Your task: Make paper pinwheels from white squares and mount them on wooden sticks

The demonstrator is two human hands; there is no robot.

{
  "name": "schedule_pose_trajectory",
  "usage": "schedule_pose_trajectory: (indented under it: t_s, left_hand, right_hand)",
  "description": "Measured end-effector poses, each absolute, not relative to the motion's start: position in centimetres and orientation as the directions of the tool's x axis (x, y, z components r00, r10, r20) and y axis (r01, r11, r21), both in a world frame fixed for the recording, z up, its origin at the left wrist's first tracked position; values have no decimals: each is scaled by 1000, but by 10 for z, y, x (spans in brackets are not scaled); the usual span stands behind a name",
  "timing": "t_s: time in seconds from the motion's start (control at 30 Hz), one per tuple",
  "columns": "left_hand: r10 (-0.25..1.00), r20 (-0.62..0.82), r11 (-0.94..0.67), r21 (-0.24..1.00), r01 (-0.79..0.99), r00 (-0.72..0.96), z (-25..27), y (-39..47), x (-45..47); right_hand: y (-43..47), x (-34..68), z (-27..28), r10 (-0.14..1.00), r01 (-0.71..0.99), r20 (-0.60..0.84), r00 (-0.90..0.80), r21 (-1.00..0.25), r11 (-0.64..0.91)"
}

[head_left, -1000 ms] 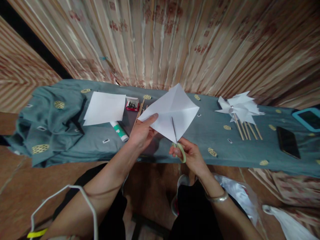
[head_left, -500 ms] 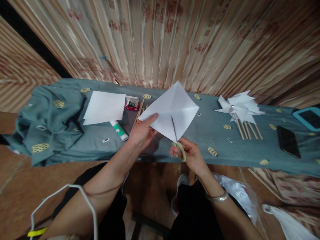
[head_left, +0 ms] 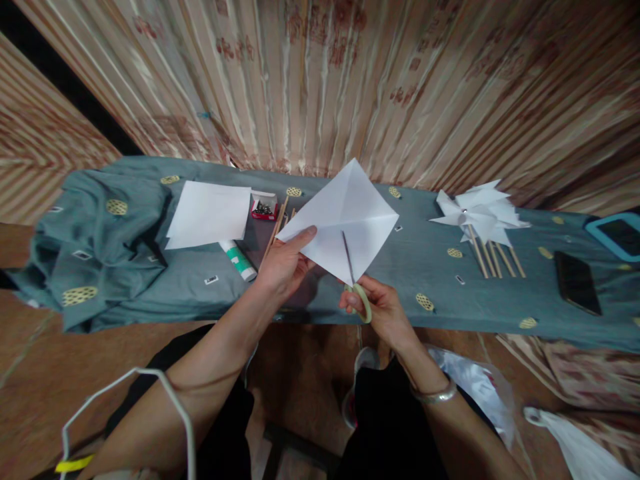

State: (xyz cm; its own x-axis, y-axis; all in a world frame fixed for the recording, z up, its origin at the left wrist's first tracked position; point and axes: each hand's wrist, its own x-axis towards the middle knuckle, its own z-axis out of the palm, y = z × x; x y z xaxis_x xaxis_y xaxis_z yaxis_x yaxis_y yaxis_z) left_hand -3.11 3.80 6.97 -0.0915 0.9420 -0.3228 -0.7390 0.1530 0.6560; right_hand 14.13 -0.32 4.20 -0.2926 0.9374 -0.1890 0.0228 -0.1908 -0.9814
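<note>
A square sheet of white paper (head_left: 345, 203) with crossing fold lines is held up, one corner pointing toward me. My left hand (head_left: 287, 263) is closed on its left corner, thumb on top and fingers beneath. In my right hand (head_left: 383, 307) are scissors (head_left: 367, 308) with pale green handles, fingers through the loops. One blade lies over the paper from the near corner toward the middle; the other blade is hidden under the sheet.
Left of the paper, on the green cloth (head_left: 190, 293), are white sheets (head_left: 210, 212), a small red box (head_left: 264, 207) of metal pins, a green-and-white tube (head_left: 239, 260) and wooden sticks (head_left: 276, 230). To the right lie paper pinwheels (head_left: 480, 213) and a dark phone (head_left: 577, 283).
Almost nothing differs. The far corner of the paper sits very slightly higher, while both hands and the scissors keep the same place.
</note>
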Motion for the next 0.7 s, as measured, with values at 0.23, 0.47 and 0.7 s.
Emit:
schedule_pose_trajectory:
  t_s: [0.23,0.47,0.7]
  left_hand:
    - [945,-313,145,657,-740,-92,67,38,-31]
    - [937,-321,114,650,-752,-136,72,41,-32]
    - [931,-252,-38,655,-755,-265,75,51,-53]
  right_hand:
    - [-3,142,42,933,32,-205,-296,-978,-205]
    - [-7,144,41,889,56,-211,-407,-977,-206]
    - [0,189,44,823,221,-310,-476,-948,-229]
